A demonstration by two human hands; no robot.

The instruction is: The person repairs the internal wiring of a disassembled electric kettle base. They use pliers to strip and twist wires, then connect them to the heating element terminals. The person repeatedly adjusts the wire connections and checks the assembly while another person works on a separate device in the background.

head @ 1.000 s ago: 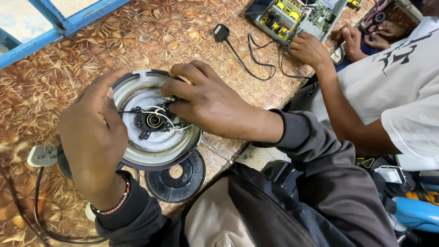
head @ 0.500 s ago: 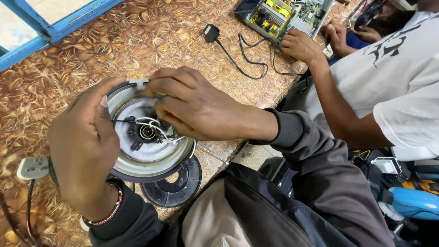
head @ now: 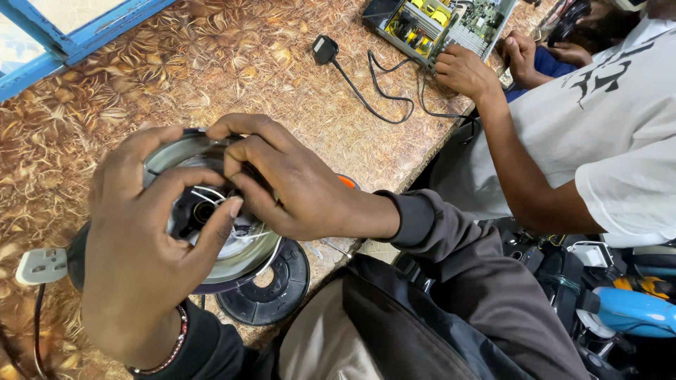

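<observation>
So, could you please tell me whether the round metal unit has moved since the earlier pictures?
Yes. The round metal unit, held by the left hand and right hand, now covers more of the black disc on the table, having shifted toward it.

The round metal base of an electric kettle [head: 243, 257] sits left of centre in the frame, turned underside up and tilted a little toward the camera. Its rim is a silvery ring with a dark purple edge along the lower side. Inside lies a dark central housing with thin white wires [head: 211, 195] looping across it (much of the inside is covered from view). Just beneath it at lower centre, a black circular plastic cover [head: 278, 288] lies flat on the patterned brown tabletop.
</observation>
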